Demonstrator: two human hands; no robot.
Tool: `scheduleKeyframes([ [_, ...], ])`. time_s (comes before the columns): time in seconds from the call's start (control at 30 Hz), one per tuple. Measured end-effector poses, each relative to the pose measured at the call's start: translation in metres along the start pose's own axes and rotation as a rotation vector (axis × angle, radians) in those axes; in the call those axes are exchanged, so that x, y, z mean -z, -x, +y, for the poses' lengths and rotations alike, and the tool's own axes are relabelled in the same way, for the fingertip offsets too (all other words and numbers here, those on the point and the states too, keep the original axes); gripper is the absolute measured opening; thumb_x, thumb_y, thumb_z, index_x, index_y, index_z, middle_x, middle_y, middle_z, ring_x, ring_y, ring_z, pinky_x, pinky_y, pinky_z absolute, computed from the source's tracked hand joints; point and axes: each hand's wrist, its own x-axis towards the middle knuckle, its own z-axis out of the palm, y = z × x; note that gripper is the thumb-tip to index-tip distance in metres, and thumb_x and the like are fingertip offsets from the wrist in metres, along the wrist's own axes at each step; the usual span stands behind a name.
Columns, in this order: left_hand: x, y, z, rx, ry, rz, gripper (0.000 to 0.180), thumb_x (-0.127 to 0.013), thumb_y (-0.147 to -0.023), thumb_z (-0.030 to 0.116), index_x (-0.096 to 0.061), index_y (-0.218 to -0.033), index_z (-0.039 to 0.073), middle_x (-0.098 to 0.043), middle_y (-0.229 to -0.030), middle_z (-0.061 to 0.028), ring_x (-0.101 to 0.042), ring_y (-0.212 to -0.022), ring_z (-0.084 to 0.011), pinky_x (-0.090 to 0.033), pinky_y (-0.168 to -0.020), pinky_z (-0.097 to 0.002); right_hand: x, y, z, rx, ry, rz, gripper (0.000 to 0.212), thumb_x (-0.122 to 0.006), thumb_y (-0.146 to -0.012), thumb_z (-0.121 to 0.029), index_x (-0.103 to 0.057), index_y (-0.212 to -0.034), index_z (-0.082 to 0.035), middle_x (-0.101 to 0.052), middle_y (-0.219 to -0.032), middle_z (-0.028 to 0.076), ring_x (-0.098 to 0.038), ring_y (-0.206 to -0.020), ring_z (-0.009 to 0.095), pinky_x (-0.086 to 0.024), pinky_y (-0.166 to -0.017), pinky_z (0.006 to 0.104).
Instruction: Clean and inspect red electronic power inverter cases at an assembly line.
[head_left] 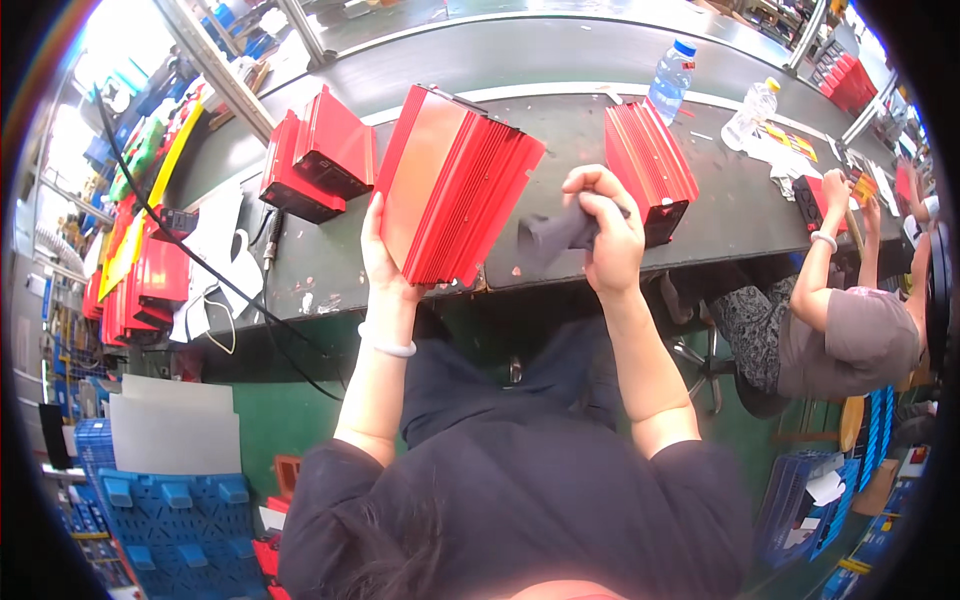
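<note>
My left hand (380, 252) grips a red finned metal case (450, 190) by its lower left side, holding it tilted above the front edge of the dark workbench (330, 285). In my right hand (614, 240) a crumpled dark grey cloth (550, 238) is pinched between thumb and fingers, a short way right of the case and apart from it. Two more red cases (322, 150) stand close together on the bench to the left. Another red finned case (650, 155) stands just beyond my right hand.
A blue-capped water bottle (672, 78) and a yellow-capped bottle (752, 112) stand at the back right. A black cable (130, 185) hangs across the left side, near stacked red cases (150, 285). A co-worker (850, 330) sits at the right. Blue pallets (180, 525) lie lower left.
</note>
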Motion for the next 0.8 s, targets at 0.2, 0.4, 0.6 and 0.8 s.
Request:
scheduleKeyframes([
  [0.2, 0.0, 0.003, 0.0, -0.005, 0.042, -0.033, 0.047, -0.047, -0.094, 0.04, -0.051, -0.13, 0.01, -0.058, -0.127, -0.0098, -0.057, -0.111, -0.0278, -0.048, -0.094, -0.0454, -0.01, -0.005, -0.002, 0.243, 0.282, 0.079, 0.008, -0.064, -0.086, -0.002, -0.063, -0.094, 0.0, -0.056, -0.072, -0.001, -0.052, -0.066, 0.005, -0.039, -0.06, 0.0207],
  [0.4, -0.007, 0.008, 0.0, 0.021, 0.049, -0.001, 0.048, -0.052, -0.092, 0.039, -0.052, -0.125, 0.005, -0.061, -0.118, -0.0121, -0.061, -0.103, -0.0276, -0.053, -0.087, -0.0427, -0.035, -0.035, -0.029, 0.529, 0.637, -0.055, 0.022, -0.072, -0.079, -0.003, -0.068, -0.1, -0.002, -0.062, -0.086, 0.002, -0.053, -0.07, 0.008, -0.041, -0.062, 0.0209],
  [0.6, -0.008, 0.011, -0.005, 0.08, 0.02, 0.022, 0.047, -0.052, -0.092, 0.039, -0.053, -0.124, 0.005, -0.061, -0.118, -0.0132, -0.061, -0.102, -0.0284, -0.052, -0.087, -0.0443, -0.044, -0.049, -0.037, 0.6, 0.836, -0.208, 0.021, -0.073, -0.076, -0.008, -0.07, -0.097, -0.004, -0.066, -0.089, 0.006, -0.061, -0.074, 0.015, -0.046, -0.065, 0.0236],
  [0.8, -0.004, 0.012, -0.003, 0.105, 0.031, -0.004, 0.048, -0.051, -0.092, 0.04, -0.052, -0.126, 0.005, -0.06, -0.12, -0.0133, -0.061, -0.104, -0.0289, -0.052, -0.088, -0.0445, -0.044, -0.049, -0.043, 0.638, 0.969, -0.263, 0.017, -0.072, -0.078, -0.009, -0.07, -0.094, -0.003, -0.067, -0.087, 0.008, -0.065, -0.073, 0.019, -0.05, -0.065, 0.0267],
])
